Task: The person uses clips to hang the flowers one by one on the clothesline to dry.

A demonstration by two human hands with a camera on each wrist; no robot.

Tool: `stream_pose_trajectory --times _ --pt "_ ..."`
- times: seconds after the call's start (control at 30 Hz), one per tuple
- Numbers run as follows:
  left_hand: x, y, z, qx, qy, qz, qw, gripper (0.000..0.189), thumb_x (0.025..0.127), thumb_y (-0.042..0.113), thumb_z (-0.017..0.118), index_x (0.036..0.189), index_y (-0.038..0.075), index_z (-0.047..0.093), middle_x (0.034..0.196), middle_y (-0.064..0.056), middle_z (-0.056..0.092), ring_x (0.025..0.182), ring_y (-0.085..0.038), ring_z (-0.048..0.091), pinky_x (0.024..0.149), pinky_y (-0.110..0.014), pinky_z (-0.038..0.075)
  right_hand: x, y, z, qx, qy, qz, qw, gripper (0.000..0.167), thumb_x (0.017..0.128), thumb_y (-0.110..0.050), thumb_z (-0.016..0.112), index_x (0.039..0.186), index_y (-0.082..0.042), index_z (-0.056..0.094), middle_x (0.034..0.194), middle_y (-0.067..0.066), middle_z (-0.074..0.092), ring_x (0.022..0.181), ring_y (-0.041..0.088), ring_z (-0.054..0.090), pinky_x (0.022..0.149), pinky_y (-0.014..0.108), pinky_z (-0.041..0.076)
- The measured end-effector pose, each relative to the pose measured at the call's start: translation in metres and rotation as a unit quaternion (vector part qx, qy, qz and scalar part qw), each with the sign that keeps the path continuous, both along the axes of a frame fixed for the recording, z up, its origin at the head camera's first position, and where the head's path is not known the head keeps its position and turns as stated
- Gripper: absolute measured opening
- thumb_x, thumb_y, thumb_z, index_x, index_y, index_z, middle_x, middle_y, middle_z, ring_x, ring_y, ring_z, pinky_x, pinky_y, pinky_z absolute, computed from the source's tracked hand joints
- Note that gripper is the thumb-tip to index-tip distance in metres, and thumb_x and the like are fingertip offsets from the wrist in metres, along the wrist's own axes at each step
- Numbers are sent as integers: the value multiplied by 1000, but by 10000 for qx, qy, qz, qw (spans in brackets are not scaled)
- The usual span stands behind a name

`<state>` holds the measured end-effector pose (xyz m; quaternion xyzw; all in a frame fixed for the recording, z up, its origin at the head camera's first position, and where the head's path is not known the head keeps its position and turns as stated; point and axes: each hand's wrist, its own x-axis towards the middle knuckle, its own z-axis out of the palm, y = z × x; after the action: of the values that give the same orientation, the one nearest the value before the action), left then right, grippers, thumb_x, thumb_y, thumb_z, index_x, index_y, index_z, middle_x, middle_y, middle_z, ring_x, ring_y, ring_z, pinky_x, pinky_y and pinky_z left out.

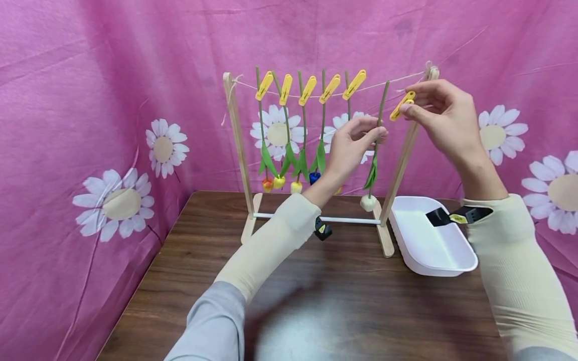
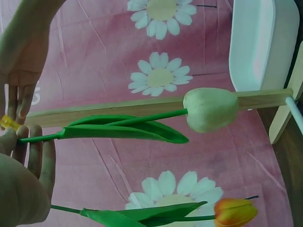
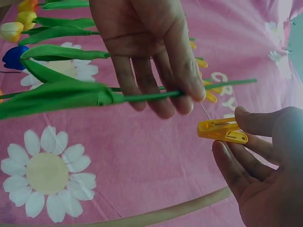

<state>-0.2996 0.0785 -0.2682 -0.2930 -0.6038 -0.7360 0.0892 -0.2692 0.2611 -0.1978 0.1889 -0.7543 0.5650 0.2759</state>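
My left hand [image 1: 356, 143] pinches the green stem of a white artificial tulip [image 2: 210, 109], which hangs bloom down with its stem end up by the string [image 1: 406, 77]. Just to the right, my right hand [image 1: 444, 118] pinches a yellow clothespin [image 3: 222, 130] between thumb and fingers, beside the stem and apart from it. Several other tulips hang upside down along the string under yellow clothespins [image 1: 308, 91]; among them are a blue tulip [image 3: 15, 57] and an orange one [image 2: 235, 212]. My left hand and forearm partly cover the one nearest the white tulip.
The string runs between two wooden posts [image 1: 239, 145] of a stand on the brown table [image 1: 203, 281], joined low down by a white rod [image 1: 352, 220]. A white plastic tray [image 1: 433, 250] stands right of the stand. Behind hangs a pink cloth [image 1: 180, 60] with daisies.
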Motion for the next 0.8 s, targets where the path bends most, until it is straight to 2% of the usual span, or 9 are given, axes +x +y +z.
stream_pose_trajectory --times 0.1,0.17,0.27,0.33,0.37,0.5,0.57,0.73,0.8 --pt "-2 5 6 -309 118 468 9984 20 102 10 73 118 0 69 109 -18 80 91 -19 79 79 -24 64 -3 -3 7 -500 236 259 9981 27 90 6 80 116 0 77 94 -3 80 79 6 74 77 14 59" --pt "-2 8 9 -585 281 905 9938 19 101 12 73 117 1 70 106 -15 81 89 -17 79 76 -20 63 -5 -5 11 -927 364 451 9940 26 88 11 80 112 3 77 92 1 80 81 9 74 77 15 60" --pt "-3 10 12 -1023 606 1617 9797 19 102 14 74 117 3 71 106 -9 82 87 -13 79 74 -13 58 -9 -8 17 -1441 394 594 9870 25 84 16 80 106 4 77 91 4 81 82 12 75 77 16 61" --pt "-5 10 14 -1233 767 1964 9697 21 102 17 74 119 4 72 106 -7 82 87 -10 78 73 -10 55 -12 -9 21 -1624 359 581 9844 25 83 19 79 104 5 77 89 5 81 81 13 75 76 17 61" --pt "-5 10 14 -1326 825 2102 9651 22 102 18 74 120 5 73 106 -6 82 86 -9 78 78 -7 52 -14 -10 22 -1704 349 603 9829 25 83 20 78 102 5 77 89 6 81 80 14 75 74 18 62" --pt "-8 11 18 -1736 950 2544 9466 27 102 23 74 125 9 74 106 0 83 82 -4 77 93 -9 43 -20 -15 29 -1873 277 682 9795 22 83 22 76 97 6 76 82 7 80 66 14 73 60 19 60" --pt "-9 11 20 -2001 1052 2779 9336 27 103 25 73 125 10 74 106 3 83 81 -1 76 93 -10 42 -22 -18 33 -1941 139 768 9779 19 83 21 77 95 6 76 78 9 79 54 15 69 48 19 54" --pt "-12 11 23 -2517 1443 3176 9028 23 104 26 72 121 10 74 106 4 83 81 1 74 72 -8 48 -27 -22 42 -2061 -238 718 9756 16 82 14 84 94 7 75 72 10 78 34 14 54 31 21 36" --pt "-13 11 23 -2645 1529 3220 8961 23 104 26 72 120 10 74 105 5 83 82 -1 74 69 -8 48 -28 -23 45 -2165 -337 647 9736 17 81 13 86 92 7 76 71 10 77 31 13 50 30 21 34"
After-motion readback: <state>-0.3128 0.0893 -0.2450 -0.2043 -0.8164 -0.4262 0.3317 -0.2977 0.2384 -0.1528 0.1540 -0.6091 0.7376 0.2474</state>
